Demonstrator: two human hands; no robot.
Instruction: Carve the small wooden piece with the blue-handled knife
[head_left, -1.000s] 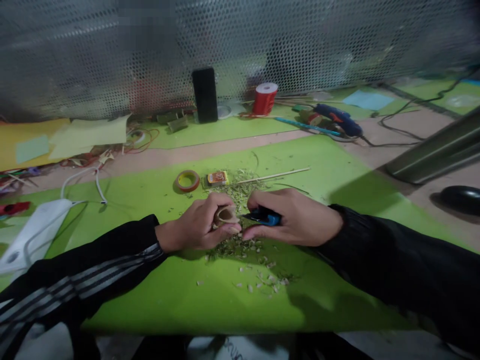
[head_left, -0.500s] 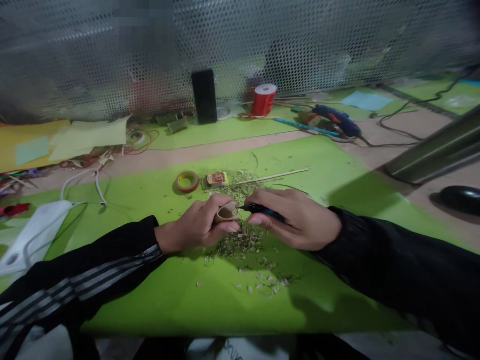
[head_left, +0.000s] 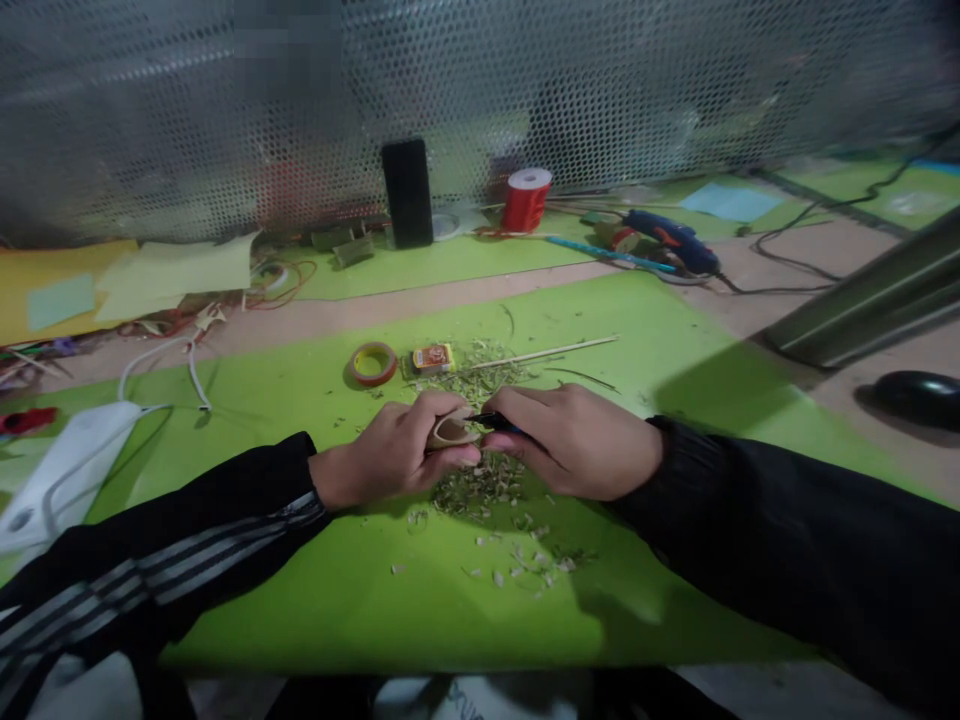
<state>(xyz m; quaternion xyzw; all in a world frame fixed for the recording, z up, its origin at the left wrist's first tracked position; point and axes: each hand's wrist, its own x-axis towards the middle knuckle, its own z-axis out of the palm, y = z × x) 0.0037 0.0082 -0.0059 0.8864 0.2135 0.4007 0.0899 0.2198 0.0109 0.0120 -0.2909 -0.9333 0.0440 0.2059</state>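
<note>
Near the middle of the head view, my left hand grips a short tan hollow tube, its open end facing up toward me. My right hand is closed round a dark cutting tool, whose tip meets the tube's right rim. Most of the tool is hidden by my fingers. Beneath and around both hands, thin shavings lie scattered on the green mat.
Beyond my hands are a tape roll, a small matchbox-like box and a thin stick. Further back stand a black phone, a red spool and a blue glue gun. A white power strip lies left.
My right hand has moved slightly left, bringing the tool's tip to the tube's rim. My left hand still holds the tube in nearly the same place.
</note>
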